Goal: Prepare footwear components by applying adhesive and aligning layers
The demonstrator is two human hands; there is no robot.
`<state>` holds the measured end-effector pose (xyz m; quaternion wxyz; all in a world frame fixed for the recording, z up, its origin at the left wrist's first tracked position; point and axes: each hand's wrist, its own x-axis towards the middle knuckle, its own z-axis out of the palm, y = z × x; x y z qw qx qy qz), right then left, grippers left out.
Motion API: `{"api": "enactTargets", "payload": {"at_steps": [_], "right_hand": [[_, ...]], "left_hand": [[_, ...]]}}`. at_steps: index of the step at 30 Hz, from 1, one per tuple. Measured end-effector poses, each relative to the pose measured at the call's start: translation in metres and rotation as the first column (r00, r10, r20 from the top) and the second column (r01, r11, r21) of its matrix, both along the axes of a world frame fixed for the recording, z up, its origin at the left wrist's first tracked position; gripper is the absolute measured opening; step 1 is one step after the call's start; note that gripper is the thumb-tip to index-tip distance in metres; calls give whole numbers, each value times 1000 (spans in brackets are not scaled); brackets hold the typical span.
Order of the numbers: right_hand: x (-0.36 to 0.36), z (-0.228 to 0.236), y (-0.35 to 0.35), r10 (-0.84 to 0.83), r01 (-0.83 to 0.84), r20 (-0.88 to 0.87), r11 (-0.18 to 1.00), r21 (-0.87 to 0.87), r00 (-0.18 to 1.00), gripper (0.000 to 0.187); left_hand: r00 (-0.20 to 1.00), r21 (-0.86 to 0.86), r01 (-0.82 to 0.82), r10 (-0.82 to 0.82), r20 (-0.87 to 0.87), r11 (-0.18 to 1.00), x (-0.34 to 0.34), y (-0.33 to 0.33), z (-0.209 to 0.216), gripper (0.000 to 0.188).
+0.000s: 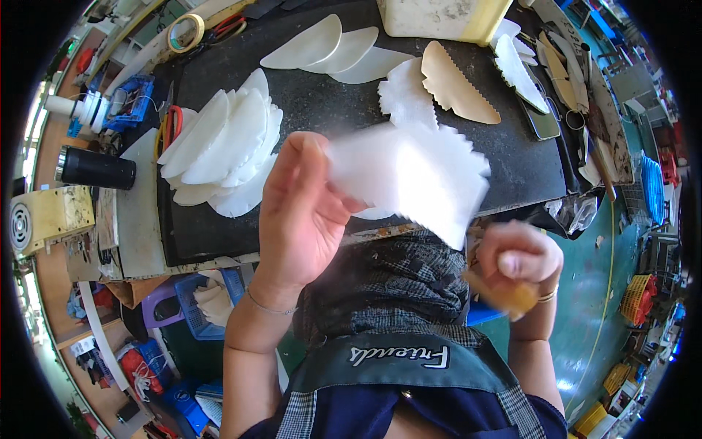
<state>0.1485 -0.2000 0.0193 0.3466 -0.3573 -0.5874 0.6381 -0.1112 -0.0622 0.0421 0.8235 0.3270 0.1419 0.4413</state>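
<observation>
My left hand [303,201] is raised over the near edge of the work surface, its fingers pinching one end of a white sheet piece [431,179] with a toothed edge. Motion smears this piece a little. To its right, my right hand [515,256] is closed around a blurred yellow-brown object [515,298] whose kind I cannot make out. A stack of white half-round pieces [227,139] lies left of my left hand. Beyond the held piece lie another white toothed piece [408,91] and a tan toothed piece [457,88].
More smooth half-round pieces [307,45] lie on the dark work surface [322,99] at the back. A pale bin [442,18] stands at the far edge. Tape [186,33], red-handled scissors [170,128] and a black flask [95,167] sit left. A phone [542,121] lies right.
</observation>
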Motion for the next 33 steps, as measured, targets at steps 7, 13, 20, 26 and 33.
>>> {"api": "enactTargets", "payload": {"at_steps": [7,13,20,26,33], "right_hand": [[-39,2,15,-504,477,-201,862,-171,840,47],[-85,18,66,-773,773,-34,634,-25,633,22],[-95,-10,79,-748,648,421,659,381,513,27],[-94,-5,75,-752,308,620,658,687,224,27],[-28,-3,93,-892,133,445,433,891,-75,49]], "left_hand": [[819,771,566,-97,-565,293,-13,-16,6,11],[763,380,270,45,-645,885,-46,30,1,8],[568,539,296,308,-763,789,-37,47,-25,9],[428,741,564,639,-639,364,-37,52,-21,20],[585,760,648,602,-543,55,-16,2,-32,62]]}}
